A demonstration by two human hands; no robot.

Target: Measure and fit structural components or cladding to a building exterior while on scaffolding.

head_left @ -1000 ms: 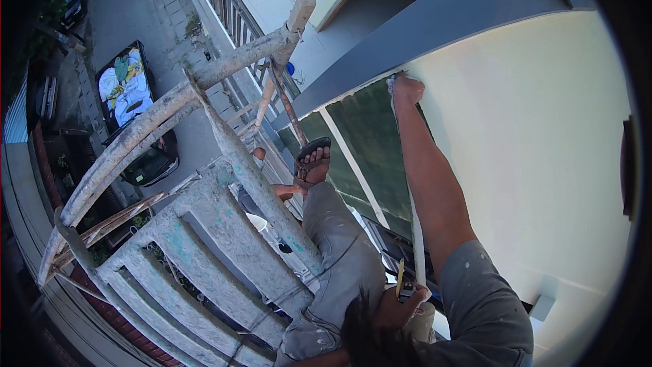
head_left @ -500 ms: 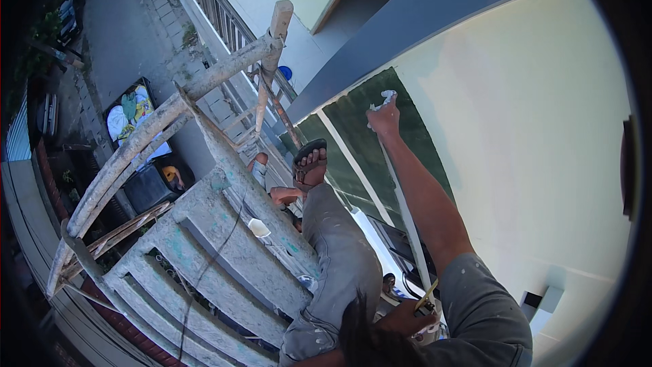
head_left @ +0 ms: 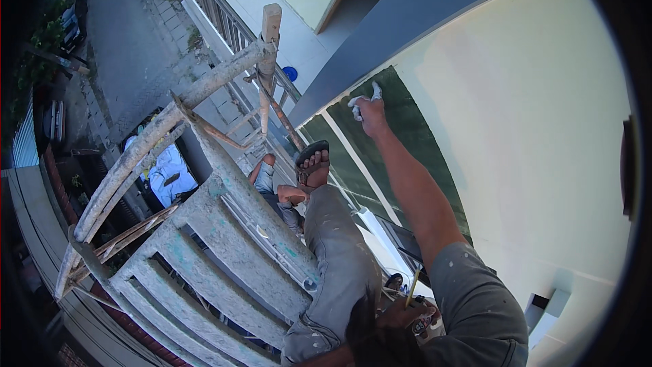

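Note:
My right arm is stretched toward the dark green panel [head_left: 411,132] under the blue-grey band of the wall. My right hand [head_left: 370,112] is at the panel's upper part, white stuff coating its fingers, two of them spread apart. Whether a thin white wad is among them cannot be made out. Low in the picture, partly behind dark hair, my left hand [head_left: 397,316] is closed around something with a thin yellow stick [head_left: 413,287] rising from it. A round, mottled object [head_left: 421,326] shows beside that hand; its kind is unclear.
I am high on a scaffold with a slatted, paint-spattered platform [head_left: 204,265] and a curved rail [head_left: 156,122]. My sandaled foot [head_left: 314,166] is near its edge. Below is another person's bent leg [head_left: 266,173]. A load of bags [head_left: 170,173] is on the street side.
My right hand has shifted left on the panel, its fingers more spread. The yellow stick in my left hand stands more upright. The load of bags below has moved nearer.

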